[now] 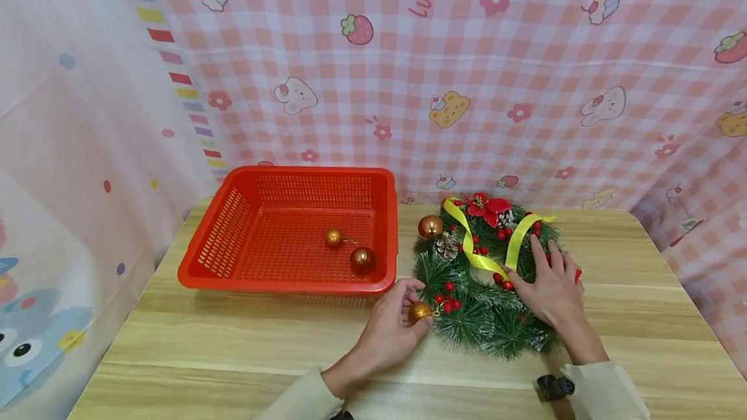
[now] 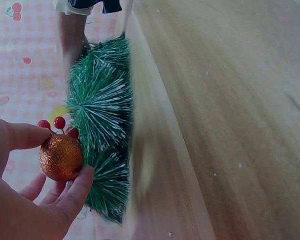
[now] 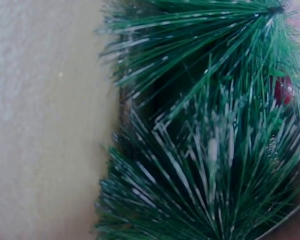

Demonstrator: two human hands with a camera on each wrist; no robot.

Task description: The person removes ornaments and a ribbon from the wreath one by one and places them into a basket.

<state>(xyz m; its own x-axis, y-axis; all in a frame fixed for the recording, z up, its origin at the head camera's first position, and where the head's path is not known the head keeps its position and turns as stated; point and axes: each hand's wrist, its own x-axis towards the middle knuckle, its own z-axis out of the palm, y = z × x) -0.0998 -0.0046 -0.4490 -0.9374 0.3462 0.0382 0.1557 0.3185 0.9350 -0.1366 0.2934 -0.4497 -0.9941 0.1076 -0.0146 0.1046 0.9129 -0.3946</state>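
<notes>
A glittery gold ball ornament (image 2: 61, 157) is pinched between the thumb and fingers of my left hand (image 1: 385, 329), right at the left front of a green wreath (image 1: 461, 329). My right hand (image 1: 551, 290) rests on the wreath's right side with fingers spread, its thumb beside a yellow ribbon (image 1: 513, 245). Red berries (image 1: 448, 305), pinecones (image 1: 446, 246) and a red flower (image 1: 488, 207) decorate the ring. At its upper left sits a shiny copper ball (image 1: 430, 226). Close green needles (image 3: 205, 135) fill most of the right wrist view, with little of the hand visible there.
To the left stands a red plastic basket (image 1: 195, 277) with a glittery gold ball (image 1: 334, 238) and a shiny brown ball (image 1: 363, 260) inside. Everything is on a wooden table (image 1: 245, 349). A pink checked curtain (image 1: 327, 128) hangs behind the table.
</notes>
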